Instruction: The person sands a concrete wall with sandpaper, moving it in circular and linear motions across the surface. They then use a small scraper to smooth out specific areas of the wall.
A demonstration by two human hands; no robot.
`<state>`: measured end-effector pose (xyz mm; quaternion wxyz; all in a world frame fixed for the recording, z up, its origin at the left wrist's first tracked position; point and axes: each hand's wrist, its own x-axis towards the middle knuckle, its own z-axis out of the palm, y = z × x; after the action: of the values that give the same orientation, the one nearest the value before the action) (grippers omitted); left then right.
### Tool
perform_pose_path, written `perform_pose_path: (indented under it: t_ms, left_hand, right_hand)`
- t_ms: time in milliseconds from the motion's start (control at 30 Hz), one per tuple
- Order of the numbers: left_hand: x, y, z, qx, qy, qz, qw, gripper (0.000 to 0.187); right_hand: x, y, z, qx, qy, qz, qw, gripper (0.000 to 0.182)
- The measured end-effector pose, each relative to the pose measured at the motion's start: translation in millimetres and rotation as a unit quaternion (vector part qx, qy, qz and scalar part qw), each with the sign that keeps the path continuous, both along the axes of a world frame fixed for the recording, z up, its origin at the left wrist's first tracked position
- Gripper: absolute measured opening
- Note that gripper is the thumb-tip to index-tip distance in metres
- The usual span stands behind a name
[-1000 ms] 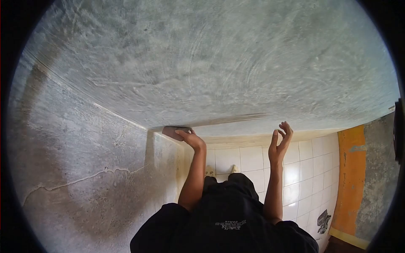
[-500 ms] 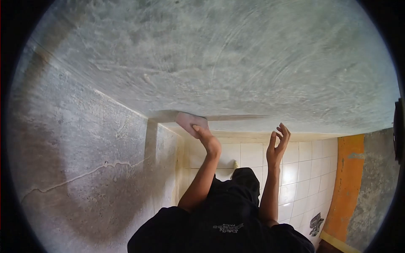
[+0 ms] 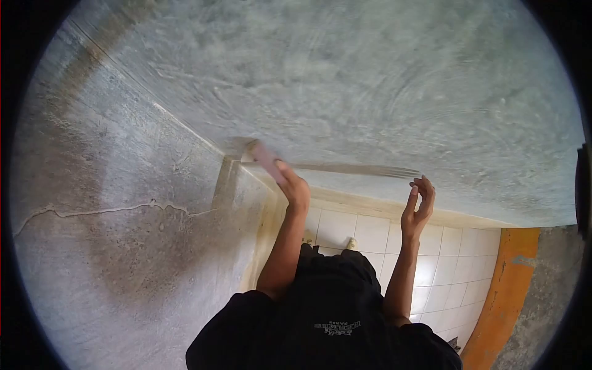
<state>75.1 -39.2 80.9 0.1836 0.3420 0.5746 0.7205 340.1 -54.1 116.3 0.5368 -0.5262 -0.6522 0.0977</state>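
At the wall's lower left, my left hand (image 3: 296,187) grips a pinkish, sandpaper-like sheet (image 3: 269,161), blurred by motion. Its upper end lies against the grey plastered wall (image 3: 370,92), close to the inside corner. My thumb rests along the sheet, while the other fingers are mostly hidden behind it. To the right, my right hand (image 3: 420,202) is raised close to the same wall. Its fingers are loosely bent and apart, with nothing in them. A dark streak (image 3: 345,168) crosses the wall between both hands.
On the left, a side wall (image 3: 142,259) meets the plastered wall and carries a wavy raised line (image 3: 111,211). White floor tiles (image 3: 371,233) lie below, around my feet. An orange strip (image 3: 502,290) borders rough grey concrete (image 3: 553,277) at right.
My left hand has moved up and slightly left with the sheet, which has turned more edge-on. My right hand has shifted a little right. The whole view has tilted slightly.
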Motion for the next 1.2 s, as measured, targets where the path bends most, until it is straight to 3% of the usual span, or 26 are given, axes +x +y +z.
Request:
perform_pose_path:
  t_ms: [67,167,200,300,400,633,700,800,900,1000,1100,1200]
  left_hand:
    - [9,1,-20,0.054,0.24,-0.043,0.968,0.07]
    - [27,9,-26,0.024,0.195,0.048,0.979,0.069]
    - [34,11,-7,0.043,0.055,0.072,0.995,0.069]
    - [55,6,19,0.03,0.028,0.118,0.992,0.071]
    - [75,-9,5,0.067,0.232,0.03,0.97,0.066]
    - [108,-3,35,-0.012,0.062,0.15,0.987,0.068]
    - [119,-6,21,-0.038,0.023,0.129,0.991,0.069]
    - [124,-4,-32,-0.043,0.1,0.149,0.983,0.068]
    - [118,7,-43,-0.01,-0.22,0.07,0.973,0.066]
    - [72,24,-159,-0.091,-0.091,0.112,0.985,0.063]
    - [131,8,-59,-0.022,-0.254,0.069,0.964,0.065]
    - [128,14,-80,0.022,-0.454,0.024,0.89,0.057]
  right_hand:
    - [10,-1,1,0.024,0.01,0.006,1.0,0.031]
    - [27,4,1,0.043,0.007,0.028,0.999,0.034]
    - [35,5,1,0.043,0.001,0.033,0.999,0.035]
    - [57,3,0,0.062,0.017,0.039,0.997,0.039]
    - [80,6,-2,0.087,0.044,0.054,0.994,0.043]
    - [124,6,6,0.089,0.022,0.043,0.995,0.039]
    - [128,7,5,0.086,0.023,0.047,0.995,0.036]
    - [133,8,3,0.079,0.028,0.053,0.995,0.034]
    - [135,7,3,0.053,0.041,0.051,0.996,0.029]
    - [140,7,4,0.016,0.027,0.058,0.998,0.026]
    - [141,3,4,-0.002,0.042,0.056,0.998,0.025]
    - [143,0,5,-0.006,0.049,0.047,0.998,0.025]
